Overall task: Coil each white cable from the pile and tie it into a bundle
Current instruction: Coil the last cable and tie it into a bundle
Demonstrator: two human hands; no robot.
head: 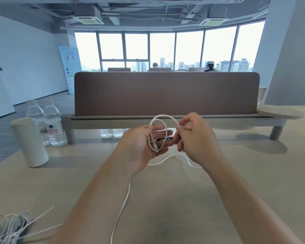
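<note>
The left hand (139, 145) pinches a small loop of the white cable (163, 115) between thumb and fingers, with the plug end lying across its palm. The right hand (195, 138) pinches the same loop at its upper right side between thumb and forefinger, and both hands are held above the table (192, 199). The cable's loose length drops from the hands, curves over the table and runs toward the near edge between the forearms; the pile (7, 224) of other white cables lies at the near left corner, well apart, with a white cylinder (29, 143) and water bottles (52, 124) at the far left.
</note>
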